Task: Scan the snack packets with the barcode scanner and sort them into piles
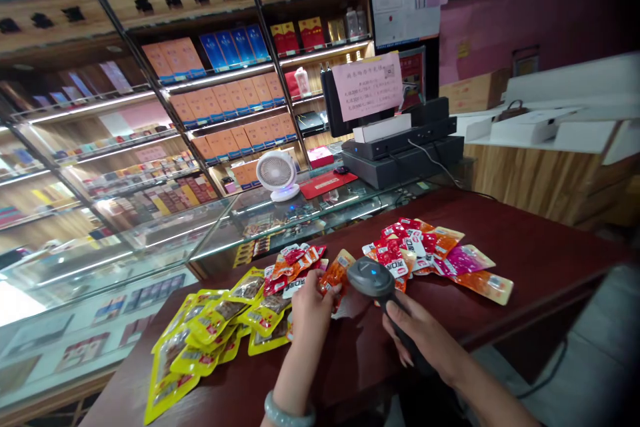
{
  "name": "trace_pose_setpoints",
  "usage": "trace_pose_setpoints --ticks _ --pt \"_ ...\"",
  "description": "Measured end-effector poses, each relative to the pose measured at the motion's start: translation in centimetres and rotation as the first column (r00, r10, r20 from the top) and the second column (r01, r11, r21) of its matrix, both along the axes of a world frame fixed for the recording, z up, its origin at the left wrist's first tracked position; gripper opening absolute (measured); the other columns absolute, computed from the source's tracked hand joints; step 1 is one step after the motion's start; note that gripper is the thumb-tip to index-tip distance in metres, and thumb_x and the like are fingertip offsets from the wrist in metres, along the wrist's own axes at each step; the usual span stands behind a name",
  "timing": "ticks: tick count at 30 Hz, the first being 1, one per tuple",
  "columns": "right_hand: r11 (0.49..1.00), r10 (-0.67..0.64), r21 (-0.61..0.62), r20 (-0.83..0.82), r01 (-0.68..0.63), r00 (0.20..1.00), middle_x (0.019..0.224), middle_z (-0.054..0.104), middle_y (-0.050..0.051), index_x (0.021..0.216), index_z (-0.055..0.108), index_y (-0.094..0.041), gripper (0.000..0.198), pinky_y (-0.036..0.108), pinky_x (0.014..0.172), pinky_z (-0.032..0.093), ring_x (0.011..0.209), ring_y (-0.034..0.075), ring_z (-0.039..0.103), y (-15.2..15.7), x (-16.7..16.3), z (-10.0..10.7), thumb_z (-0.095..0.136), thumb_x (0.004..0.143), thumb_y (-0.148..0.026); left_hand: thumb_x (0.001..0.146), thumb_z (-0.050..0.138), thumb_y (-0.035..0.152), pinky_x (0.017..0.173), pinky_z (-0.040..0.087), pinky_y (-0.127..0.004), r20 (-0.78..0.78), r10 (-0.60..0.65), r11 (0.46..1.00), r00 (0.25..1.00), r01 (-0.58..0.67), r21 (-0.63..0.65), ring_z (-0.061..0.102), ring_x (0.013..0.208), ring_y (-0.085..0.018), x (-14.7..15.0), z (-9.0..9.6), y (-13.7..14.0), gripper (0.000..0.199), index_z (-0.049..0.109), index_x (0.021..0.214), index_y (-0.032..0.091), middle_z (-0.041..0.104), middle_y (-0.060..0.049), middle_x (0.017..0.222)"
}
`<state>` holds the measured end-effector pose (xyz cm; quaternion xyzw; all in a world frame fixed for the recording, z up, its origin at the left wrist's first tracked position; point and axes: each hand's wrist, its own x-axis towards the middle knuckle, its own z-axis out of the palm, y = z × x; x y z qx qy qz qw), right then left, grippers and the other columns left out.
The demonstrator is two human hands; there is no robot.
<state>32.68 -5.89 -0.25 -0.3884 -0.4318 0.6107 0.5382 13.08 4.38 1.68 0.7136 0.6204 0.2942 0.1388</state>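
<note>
My left hand [311, 303], with a pale bangle at the wrist, is closed on an orange snack packet [336, 271] above the dark red table. My right hand [417, 323] is wrapped round the handle of a black barcode scanner [371, 278], whose head points toward that packet. Just behind my left hand lies a small heap of red snack packets [295, 265]. To its left, yellow snack bags [213, 320] with brown contents overlap in a loose spread. Beyond the scanner is another pile of red, orange and pink packets [425, 247].
The dark red table [545, 240] meets a glass display counter [215, 230]. On the counter stand a white fan [277, 173], a red mat [327, 183] and a till with a monitor bearing a pink notice [367, 87]. Shelves of boxes [230, 100] line the back.
</note>
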Motion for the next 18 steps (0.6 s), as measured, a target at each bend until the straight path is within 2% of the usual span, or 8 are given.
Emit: trace_pose_setpoints --ticks 6,9,12,15,16,18 --pt "1.000 -0.014 -0.008 -0.024 0.014 1.000 0.060 0.045 -0.010 0.090 0.048 -0.021 0.042 0.017 0.038 0.037 0.035 0.003 0.038 -0.1 1.0 0.1 0.055 0.085 -0.063 0.078 0.064 0.040 0.063 0.039 -0.025 0.075 -0.035 0.999 0.997 0.037 -0.028 0.061 0.067 -0.016 1.8 -0.4 0.6 0.034 0.057 0.106 0.023 0.066 0.001 0.076" --pt "0.998 -0.064 -0.030 -0.035 0.063 0.997 0.060 0.045 -0.010 0.090 0.048 -0.021 0.044 0.017 0.038 0.037 0.036 0.003 0.038 -0.5 1.8 -0.2 0.057 0.083 -0.064 0.076 0.063 0.029 0.068 0.044 -0.026 0.178 -0.085 0.995 0.980 0.092 -0.031 0.063 0.076 -0.017 4.5 -0.8 1.8 0.027 0.058 0.100 0.020 0.068 -0.002 0.086" --pt "0.986 -0.164 -0.047 -0.049 0.161 0.985 0.060 0.046 -0.009 0.089 0.047 -0.022 0.044 0.018 0.037 0.037 0.035 0.004 0.039 -0.8 2.6 -0.6 0.058 0.082 -0.064 0.073 0.064 0.022 0.074 0.049 -0.028 0.411 -0.177 0.973 0.894 0.221 -0.061 0.066 0.083 -0.018 9.1 -1.4 3.0 0.027 0.059 0.100 0.016 0.070 -0.007 0.094" --pt "0.972 -0.232 -0.049 -0.048 0.229 0.972 0.060 0.046 -0.009 0.084 0.046 -0.021 0.043 0.019 0.037 0.037 0.035 0.004 0.039 -1.4 3.4 -0.7 0.056 0.084 -0.063 0.075 0.063 0.016 0.080 0.052 -0.029 0.641 -0.251 0.893 0.725 0.429 -0.136 0.068 0.091 -0.019 13.6 -1.5 3.6 0.037 0.060 0.112 0.015 0.072 -0.010 0.103" --pt "0.970 -0.240 -0.051 -0.043 0.238 0.970 0.060 0.046 -0.009 0.084 0.046 -0.021 0.043 0.019 0.037 0.037 0.035 0.004 0.039 -1.7 3.7 -0.7 0.056 0.084 -0.063 0.076 0.062 0.015 0.081 0.052 -0.030 0.663 -0.270 0.866 0.698 0.477 -0.150 0.068 0.093 -0.019 14.6 -1.4 3.6 0.040 0.060 0.116 0.015 0.072 -0.010 0.105" --pt "0.969 -0.243 -0.058 -0.032 0.241 0.970 0.060 0.045 -0.009 0.086 0.048 -0.021 0.042 0.020 0.039 0.038 0.036 0.004 0.040 -2.1 4.1 -0.6 0.056 0.085 -0.062 0.077 0.063 0.016 0.085 0.053 -0.032 0.626 -0.311 0.854 0.715 0.499 -0.146 0.067 0.096 -0.021 15.4 -0.8 3.4 0.042 0.062 0.118 0.016 0.072 -0.010 0.105"
